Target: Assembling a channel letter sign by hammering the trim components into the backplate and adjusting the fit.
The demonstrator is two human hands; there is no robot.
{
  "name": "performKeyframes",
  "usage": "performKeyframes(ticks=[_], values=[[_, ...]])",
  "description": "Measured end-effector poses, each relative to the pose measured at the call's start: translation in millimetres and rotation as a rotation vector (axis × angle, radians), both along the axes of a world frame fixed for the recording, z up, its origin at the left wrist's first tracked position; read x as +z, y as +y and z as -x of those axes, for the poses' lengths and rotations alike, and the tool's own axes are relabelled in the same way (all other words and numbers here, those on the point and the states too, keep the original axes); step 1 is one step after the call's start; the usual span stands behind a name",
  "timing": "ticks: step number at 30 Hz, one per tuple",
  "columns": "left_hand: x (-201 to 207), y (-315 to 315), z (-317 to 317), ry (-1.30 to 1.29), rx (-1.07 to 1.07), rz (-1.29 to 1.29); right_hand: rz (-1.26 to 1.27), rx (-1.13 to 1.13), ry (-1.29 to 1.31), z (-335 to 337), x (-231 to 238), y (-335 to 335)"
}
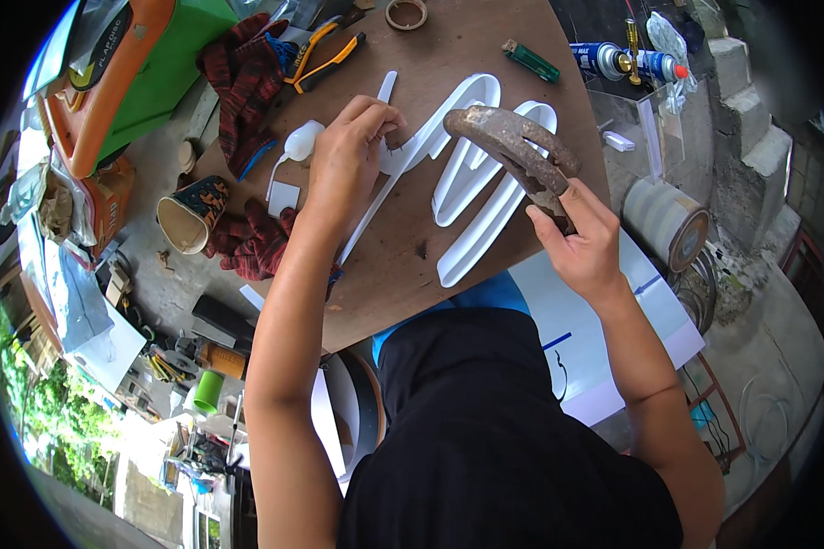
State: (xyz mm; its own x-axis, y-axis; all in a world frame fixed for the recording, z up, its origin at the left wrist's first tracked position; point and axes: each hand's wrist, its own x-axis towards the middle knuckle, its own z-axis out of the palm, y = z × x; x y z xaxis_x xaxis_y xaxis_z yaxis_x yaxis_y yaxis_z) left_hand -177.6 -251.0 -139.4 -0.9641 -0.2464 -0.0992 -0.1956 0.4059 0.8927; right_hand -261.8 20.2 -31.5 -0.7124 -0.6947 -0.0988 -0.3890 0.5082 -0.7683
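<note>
My right hand (584, 242) grips one end of a rusty, curved metal piece (504, 133) with a slot in it. That piece is held up over white script-shaped channel lettering (481, 240) with raised walls, hiding part of it. Over the left end of the lettering, my left hand (355, 137) is closed, thumb and fingers pinched together. Something small and dark shows by its fingertips, too small to name. Beside this hand lies a white squeeze bottle (302, 141) with a thin bent nozzle. A small white square (284, 199) is just below the bottle.
On the brown table (384, 297) are yellow-black pliers (325, 59), red-black gloves (247, 87), a green lighter-like object (529, 60) and a brown ring (406, 13). A paper cup (190, 218) stands left. Blue spray cans (602, 60) and a clear sheet (645, 137) are at right.
</note>
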Motion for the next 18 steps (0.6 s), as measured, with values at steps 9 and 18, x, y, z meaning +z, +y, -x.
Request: performKeyframes(ticks=[9,18], values=[[-4,9,-9,0.042,0.141,0.148,0.021,0.029,0.007,-2,-4,-12],[-5,10,-18,0.04,0.202,0.095,0.025,0.071,0.01,-1,-11,-25]])
